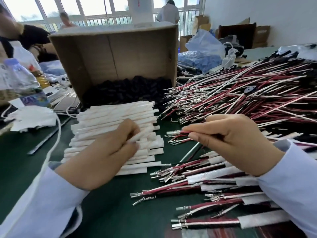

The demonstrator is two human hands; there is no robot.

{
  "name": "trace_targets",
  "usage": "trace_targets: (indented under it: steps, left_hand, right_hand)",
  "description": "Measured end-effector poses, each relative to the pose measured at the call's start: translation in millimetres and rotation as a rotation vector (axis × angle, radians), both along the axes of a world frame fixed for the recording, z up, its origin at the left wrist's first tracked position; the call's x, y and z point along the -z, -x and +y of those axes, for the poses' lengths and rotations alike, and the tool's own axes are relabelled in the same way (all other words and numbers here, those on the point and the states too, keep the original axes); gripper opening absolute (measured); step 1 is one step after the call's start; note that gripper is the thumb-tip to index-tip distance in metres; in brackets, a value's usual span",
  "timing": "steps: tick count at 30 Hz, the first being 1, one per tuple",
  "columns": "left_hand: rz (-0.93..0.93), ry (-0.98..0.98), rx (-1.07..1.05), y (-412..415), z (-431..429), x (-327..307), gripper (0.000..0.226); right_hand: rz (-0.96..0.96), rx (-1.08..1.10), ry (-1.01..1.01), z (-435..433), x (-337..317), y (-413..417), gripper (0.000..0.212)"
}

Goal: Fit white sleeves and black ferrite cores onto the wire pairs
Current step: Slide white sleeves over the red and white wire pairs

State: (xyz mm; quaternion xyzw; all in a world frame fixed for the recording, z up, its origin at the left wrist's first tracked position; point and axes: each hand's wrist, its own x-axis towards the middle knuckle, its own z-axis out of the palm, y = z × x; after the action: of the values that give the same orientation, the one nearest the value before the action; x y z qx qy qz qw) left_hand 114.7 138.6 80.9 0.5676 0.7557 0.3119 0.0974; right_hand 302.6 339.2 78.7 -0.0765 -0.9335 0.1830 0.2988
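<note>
My left hand [109, 152] pinches one white sleeve [139, 137] just above the stack of white sleeves [116, 117] on the green table. My right hand [236, 141] pinches a red and white wire pair [176, 133], its metal terminals pointing left toward the sleeve; a small gap separates them. Black ferrite cores [127, 91] fill the bottom of a tipped cardboard box [116, 54] behind the stack. A big heap of loose wire pairs [240, 93] lies at the right. Sleeved wire pairs [214, 184] lie in front of my right hand.
A plastic water bottle [25, 83] and crumpled white paper [32, 117] sit at the left. A white cord [56, 133] runs along the table. Plastic bags [202, 42] and boxes stand behind the heap. Other people are at the far side.
</note>
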Motion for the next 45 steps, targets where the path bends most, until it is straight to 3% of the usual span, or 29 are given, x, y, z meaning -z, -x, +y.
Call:
trace_targets:
  steps: [2, 5, 10, 16, 22, 31, 38, 41, 44, 45]
  left_hand:
    - [0.097, 0.015, 0.03, -10, 8, 2, 0.029]
    - [0.143, -0.059, 0.053, -23, 14, 2, 0.039]
    - [0.178, -0.216, 0.121, -29, 19, 6, 0.027]
    - [0.126, -0.26, 0.116, -30, 22, 7, 0.022]
    - [0.1, -0.279, 0.156, -33, 20, 6, 0.02]
    - [0.284, -0.21, 0.037, -39, 17, 2, 0.021]
    - [0.529, -0.06, -0.003, -50, 15, -7, 0.036]
    - [0.564, -0.043, 0.083, -57, 17, -3, 0.036]
    - [0.583, 0.051, 0.115, -68, 24, 5, 0.033]
    - [0.543, 0.063, 0.082, -64, 24, 5, 0.031]
  right_hand:
    - [0.089, -0.014, 0.047, -1, -2, -2, 0.02]
    - [0.161, -0.07, 0.124, -7, -2, -4, 0.021]
    - [0.206, -0.178, 0.27, -14, -3, -11, 0.022]
    - [0.253, -0.216, 0.336, -15, -7, -18, 0.02]
    - [0.184, -0.191, 0.307, -15, -10, -19, 0.02]
    - [0.041, -0.091, 0.168, -18, -15, -21, 0.029]
    - [-0.041, 0.0, -0.025, -26, -13, -21, 0.028]
    - [-0.158, -0.082, 0.085, -29, -7, -15, 0.028]
    - [-0.344, -0.219, 0.34, -27, -8, -13, 0.051]
    - [-0.382, -0.232, 0.313, -19, -12, -18, 0.053]
